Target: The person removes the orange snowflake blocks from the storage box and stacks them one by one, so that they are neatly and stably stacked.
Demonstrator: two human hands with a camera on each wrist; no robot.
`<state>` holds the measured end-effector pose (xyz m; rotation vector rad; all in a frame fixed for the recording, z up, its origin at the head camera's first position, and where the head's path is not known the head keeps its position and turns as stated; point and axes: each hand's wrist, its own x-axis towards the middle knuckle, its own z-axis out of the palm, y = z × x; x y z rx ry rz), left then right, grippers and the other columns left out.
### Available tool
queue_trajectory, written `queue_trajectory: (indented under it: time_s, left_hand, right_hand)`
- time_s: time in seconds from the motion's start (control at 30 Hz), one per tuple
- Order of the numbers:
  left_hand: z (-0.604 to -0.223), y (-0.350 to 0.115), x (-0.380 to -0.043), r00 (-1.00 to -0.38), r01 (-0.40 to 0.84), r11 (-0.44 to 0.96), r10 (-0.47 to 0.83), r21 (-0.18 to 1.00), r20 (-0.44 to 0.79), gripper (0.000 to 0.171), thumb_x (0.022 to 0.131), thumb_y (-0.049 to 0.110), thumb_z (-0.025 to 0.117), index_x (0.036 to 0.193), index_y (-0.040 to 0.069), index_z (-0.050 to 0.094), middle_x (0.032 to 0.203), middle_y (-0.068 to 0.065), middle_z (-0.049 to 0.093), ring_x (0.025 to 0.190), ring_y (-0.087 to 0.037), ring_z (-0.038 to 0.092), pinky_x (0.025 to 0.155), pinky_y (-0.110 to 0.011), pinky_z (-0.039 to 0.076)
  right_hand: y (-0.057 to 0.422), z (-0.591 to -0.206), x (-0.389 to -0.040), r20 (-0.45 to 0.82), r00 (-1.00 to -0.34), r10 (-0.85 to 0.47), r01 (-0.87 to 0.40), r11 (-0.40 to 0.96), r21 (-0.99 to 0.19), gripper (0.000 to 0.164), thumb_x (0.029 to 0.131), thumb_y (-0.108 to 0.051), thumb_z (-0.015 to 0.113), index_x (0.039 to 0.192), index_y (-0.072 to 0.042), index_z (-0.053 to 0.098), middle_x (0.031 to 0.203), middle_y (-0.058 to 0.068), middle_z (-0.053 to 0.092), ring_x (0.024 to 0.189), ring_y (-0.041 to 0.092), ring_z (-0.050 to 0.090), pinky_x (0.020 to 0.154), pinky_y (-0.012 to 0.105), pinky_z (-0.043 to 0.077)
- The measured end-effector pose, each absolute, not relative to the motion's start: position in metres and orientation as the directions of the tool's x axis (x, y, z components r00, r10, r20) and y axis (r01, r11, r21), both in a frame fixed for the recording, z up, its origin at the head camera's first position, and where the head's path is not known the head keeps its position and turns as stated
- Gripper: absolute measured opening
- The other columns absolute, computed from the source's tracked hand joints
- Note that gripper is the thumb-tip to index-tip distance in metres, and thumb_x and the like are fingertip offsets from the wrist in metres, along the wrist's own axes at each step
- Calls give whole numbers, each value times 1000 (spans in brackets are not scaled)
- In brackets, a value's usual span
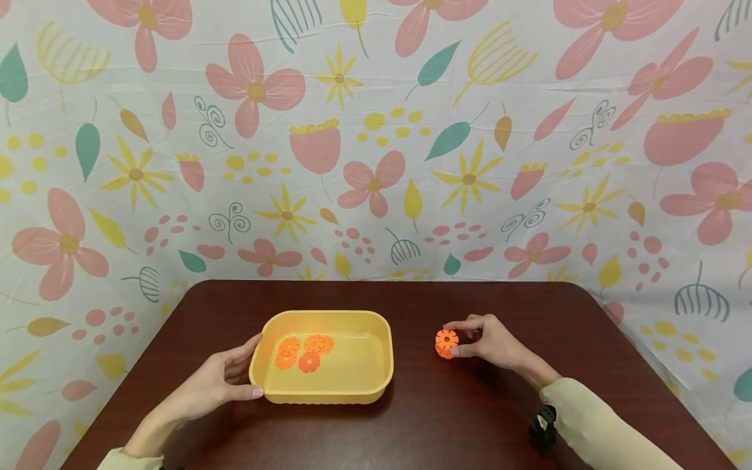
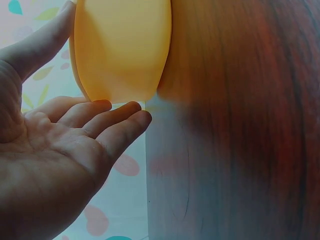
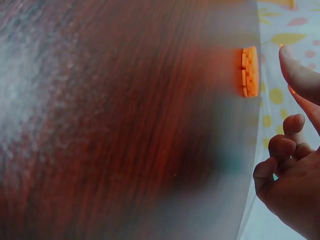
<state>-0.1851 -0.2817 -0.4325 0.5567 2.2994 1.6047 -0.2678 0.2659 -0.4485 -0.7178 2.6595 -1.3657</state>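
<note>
A yellow plastic tray (image 1: 358,365) stands left of the middle of the table, with several orange notched discs (image 1: 309,362) lying at its left end. My left hand (image 1: 208,386) grips the tray's left end, thumb at the near corner and fingers along the side wall. My right hand (image 1: 496,343) pinches an orange disc (image 1: 441,335) between thumb and index finger, right of the tray. Its remaining fingers are curled in. Below it, a short stack of orange discs (image 3: 252,72) sits on the table in the right wrist view; the thumb hides most of the pinched one there.
The dark brown wooden table (image 1: 470,424) has rounded far corners. Behind it hangs a white cloth (image 1: 376,241) printed with flowers and leaves. A black strapped device (image 1: 543,424) is on the right wrist, by the light sleeve.
</note>
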Motion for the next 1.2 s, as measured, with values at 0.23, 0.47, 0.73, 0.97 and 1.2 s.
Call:
queue_trajectory:
  time_s: [0.23,0.47,0.73,0.97,1.2]
  left_hand:
    - [-432,-281,-184,-888,129,295,460,947,-22,95,94,10,81,166,-4,20,168,-27,23,149,-49,31,103,-28,50]
    - [-432,-281,-184,-891,131,310,453,942,-25,95,94,11,81,166,-4,20,168,-27,24,150,-48,31,104,-28,49]
    - [-433,-281,-184,-887,143,298,462,944,-12,94,95,10,80,166,-3,21,168,-27,24,149,-48,32,103,-27,49]
    - [-434,-281,-185,-884,146,290,467,946,-6,94,95,10,80,166,-4,21,168,-27,24,149,-48,33,103,-27,49]
    - [-434,-282,-185,-888,141,298,459,944,-12,94,94,11,81,166,-3,21,168,-26,24,149,-48,33,103,-28,49]
  right_hand:
    - [266,-453,-269,140,-886,-442,-371,495,-785,48,83,-11,91,127,-1,76,75,9,48,73,21,44,59,28,35]
    - [265,-455,-268,120,-890,-439,-354,502,-789,48,84,-11,90,128,0,76,75,6,47,74,22,45,59,28,35]
    - [267,-456,-269,116,-886,-448,-366,525,-768,48,85,-12,90,129,0,75,75,6,47,74,22,45,59,28,35]
    - [268,-457,-270,110,-890,-442,-372,567,-735,49,84,-15,91,128,-1,76,78,10,49,74,22,44,61,29,34]
    - [268,-459,-270,114,-888,-445,-395,611,-686,48,83,-16,92,127,-3,77,79,7,52,74,20,43,63,29,33]
